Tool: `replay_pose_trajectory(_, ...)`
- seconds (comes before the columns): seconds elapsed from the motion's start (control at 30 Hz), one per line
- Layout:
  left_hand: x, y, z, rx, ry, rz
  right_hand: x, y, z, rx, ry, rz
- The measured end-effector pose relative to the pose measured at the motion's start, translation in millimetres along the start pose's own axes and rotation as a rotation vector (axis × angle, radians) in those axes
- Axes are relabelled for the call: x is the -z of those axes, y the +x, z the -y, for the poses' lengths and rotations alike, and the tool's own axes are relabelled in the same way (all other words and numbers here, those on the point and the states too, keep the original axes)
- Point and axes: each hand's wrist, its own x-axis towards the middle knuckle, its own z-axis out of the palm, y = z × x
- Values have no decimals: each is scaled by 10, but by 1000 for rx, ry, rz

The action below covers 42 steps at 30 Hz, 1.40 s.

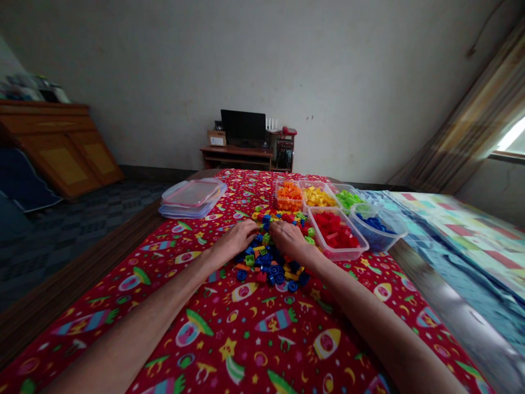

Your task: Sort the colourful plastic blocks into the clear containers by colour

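A loose pile of mixed toy building bricks (264, 256) in blue, green, yellow, orange and red lies on the red tablecloth (246, 339). My left hand (241, 236) is at the pile's left side, fingers curled and closed at the bricks. From the right, my right hand (289, 238) reaches into the pile with its fingers bent down and closed. A blue brick (266, 220) shows between the two hands. What either hand's fingertips hold, if anything, is too small and hidden to make out. Small blue wheel-like pieces (279, 278) lie at the near edge of the pile.
Right of the pile stand clear tubs of sorted bricks: orange (289, 198), yellow (319, 197), green (348, 199), red (337, 232) and blue (375, 225). Stacked plastic lids (192, 196) lie at the left table edge. A bed (463, 235) adjoins on the right.
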Motion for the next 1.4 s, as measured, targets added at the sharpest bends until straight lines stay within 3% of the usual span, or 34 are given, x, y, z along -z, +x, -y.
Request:
replay_pose_trajectory(0.13, -10, 1, 29, 52, 4, -3, -9, -10, 16, -14, -70, 50)
replay_pose_trajectory(0.33, 103, 64, -80, 91, -89, -104, -12, -19, -120, 51, 109, -108)
replay_pose_trajectory(0.5, 202, 95, -268, 443, -485, -64, 13, 80, -169, -66, 560, -248)
replay_pose_trajectory(0.63, 186, 83, -352, 631, -902, -47, -3, 136, -116, -203, 1103, -171)
replay_pose_trajectory(0.73, 199, 94, -367, 666, -975, -49, 16, 111, -81, -213, 1330, -131)
replay_pose_trajectory(0.87, 303, 111, -314, 604, -815, -188, 68, 62, -54, -205, 1290, -174)
replay_pose_trajectory(0.93, 357, 103, -263, 618, -858, -244, 90, 54, -42, -235, 1257, -178)
replay_pose_trajectory(1.03, 380, 76, -179, 684, -988, -228, 97, 61, -41, -309, 1230, -148)
replay_pose_trajectory(1.13, 330, 64, -96, 666, -767, -192, 71, 77, -76, -302, 1178, -157)
replay_pose_trajectory(1.27, 190, 83, 36, 339, -138, -126, 31, 97, -130, -266, 1088, -195)
replay_pose_trajectory(1.4, 46, 66, 194, 142, 150, 15, 11, 105, -134, -241, 1051, -177)
